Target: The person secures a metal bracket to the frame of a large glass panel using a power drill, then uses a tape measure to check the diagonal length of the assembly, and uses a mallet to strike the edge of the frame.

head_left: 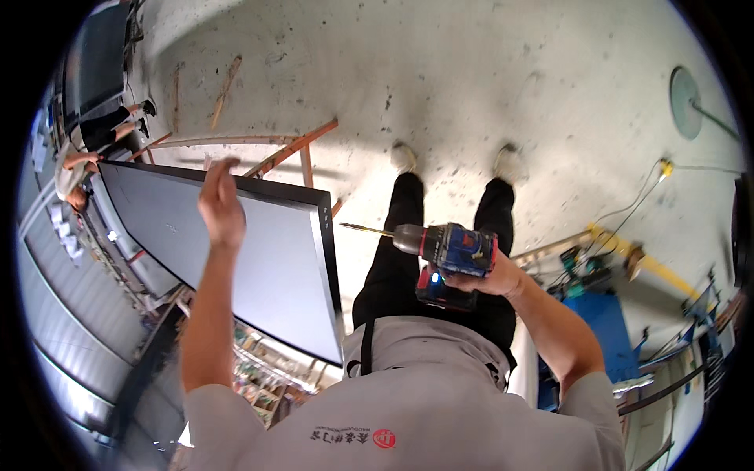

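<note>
- Left hand (222, 206): raised on a nearly straight forearm in front of the grey panel (275, 267), its fingertips over the panel's dark upper edge. It looks open, the fingers loosely bent; whether it touches the panel cannot be told.
- Right hand (495, 279): elbow bent out to the side, fist closed around the grip of a blue-and-black cordless drill (459, 250). The drill is held level in front of the thighs, a small light glowing low on its body.
- Drill bit (365, 229): long and slim, it points left toward the panel's dark near end, its tip just short of that end. Small round marks show on the end near its upper corner.
- The panel lies to the person's left, beside a reddish-brown trestle (287, 151); at its far end a co-worker (72, 169) reaches a hand to the edge.
- To the right, a yellow bar (648, 263), green power tools (585, 271) and a blue surface (601, 326) crowd the floor; farther up are a yellow cable connector (666, 169) and a round base with a pole (686, 102).
- The grey shirt (455, 416) carries a red round emblem (384, 439) beside dark printed characters.
</note>
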A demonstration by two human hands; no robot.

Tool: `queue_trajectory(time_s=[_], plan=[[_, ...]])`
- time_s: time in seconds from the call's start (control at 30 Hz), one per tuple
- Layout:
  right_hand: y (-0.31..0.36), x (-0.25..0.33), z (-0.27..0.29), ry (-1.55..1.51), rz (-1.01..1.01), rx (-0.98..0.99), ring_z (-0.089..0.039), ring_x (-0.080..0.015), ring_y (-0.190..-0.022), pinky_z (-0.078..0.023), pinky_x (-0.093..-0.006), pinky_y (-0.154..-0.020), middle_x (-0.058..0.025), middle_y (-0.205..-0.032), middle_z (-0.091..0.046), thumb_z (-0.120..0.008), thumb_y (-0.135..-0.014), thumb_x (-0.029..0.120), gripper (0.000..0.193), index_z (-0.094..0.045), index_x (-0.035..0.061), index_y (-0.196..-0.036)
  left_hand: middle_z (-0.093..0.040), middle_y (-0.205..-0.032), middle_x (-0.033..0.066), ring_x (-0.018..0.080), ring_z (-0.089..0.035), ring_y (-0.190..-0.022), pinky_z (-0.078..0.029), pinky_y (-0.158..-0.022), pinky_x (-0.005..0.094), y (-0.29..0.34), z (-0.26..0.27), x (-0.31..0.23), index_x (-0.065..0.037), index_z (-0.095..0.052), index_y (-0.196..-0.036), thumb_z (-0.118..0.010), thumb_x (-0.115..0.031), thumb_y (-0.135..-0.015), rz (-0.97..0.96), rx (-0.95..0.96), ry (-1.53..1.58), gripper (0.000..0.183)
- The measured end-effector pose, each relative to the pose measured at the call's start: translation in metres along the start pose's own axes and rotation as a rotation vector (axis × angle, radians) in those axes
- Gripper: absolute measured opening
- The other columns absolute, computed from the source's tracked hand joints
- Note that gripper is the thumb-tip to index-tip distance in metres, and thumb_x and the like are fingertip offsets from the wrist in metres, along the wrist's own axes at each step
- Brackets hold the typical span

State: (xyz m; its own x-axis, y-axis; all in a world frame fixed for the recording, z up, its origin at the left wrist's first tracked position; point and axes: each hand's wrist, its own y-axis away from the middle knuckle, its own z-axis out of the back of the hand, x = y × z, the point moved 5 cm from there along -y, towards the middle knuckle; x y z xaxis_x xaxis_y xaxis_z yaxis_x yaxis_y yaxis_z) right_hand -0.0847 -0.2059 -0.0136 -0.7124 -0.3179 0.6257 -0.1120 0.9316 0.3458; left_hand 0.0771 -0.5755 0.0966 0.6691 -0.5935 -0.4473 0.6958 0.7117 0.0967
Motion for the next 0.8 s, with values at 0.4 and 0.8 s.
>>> queue_trajectory(time_s=[0.4, 0.8], plan=[[-0.09, 0.153, -0.078, 0.934, -0.007, -0.183, -0.06, -0.0403, -0.115, -0.048, -0.0383, -0.096, -0.026, -0.121, -0.061, -0.067, -0.073, 0.005, 0.086, -0.028, 0.0008, -0.149, -0.066, -0.106, 0.0177, 0.0289, -0.063, -0.095, -0.056, -0.08, 0.0358, 0.253, -0.127, -0.048, 0.002, -0.062, -0.102, -0.062, -0.004, -0.083, 1.039, -0.513, 2.359, 0.02], [-0.206, 0.127, -0.092, 1.203, -0.304, -0.133, -0.064, -0.033, -0.11, -0.049, -0.034, -0.094, -0.0223, -0.116, -0.065, -0.065, -0.072, 0.005, 0.076, -0.039, -0.0015, -0.143, -0.061, -0.113, 0.0201, 0.0364, -0.06, -0.1, -0.059, -0.09, 0.0428, 0.242, -0.163, -0.042, 0.005, -0.058, -0.111, -0.048, 0.016, -0.078, 1.296, -0.994, 2.71, 0.036]])
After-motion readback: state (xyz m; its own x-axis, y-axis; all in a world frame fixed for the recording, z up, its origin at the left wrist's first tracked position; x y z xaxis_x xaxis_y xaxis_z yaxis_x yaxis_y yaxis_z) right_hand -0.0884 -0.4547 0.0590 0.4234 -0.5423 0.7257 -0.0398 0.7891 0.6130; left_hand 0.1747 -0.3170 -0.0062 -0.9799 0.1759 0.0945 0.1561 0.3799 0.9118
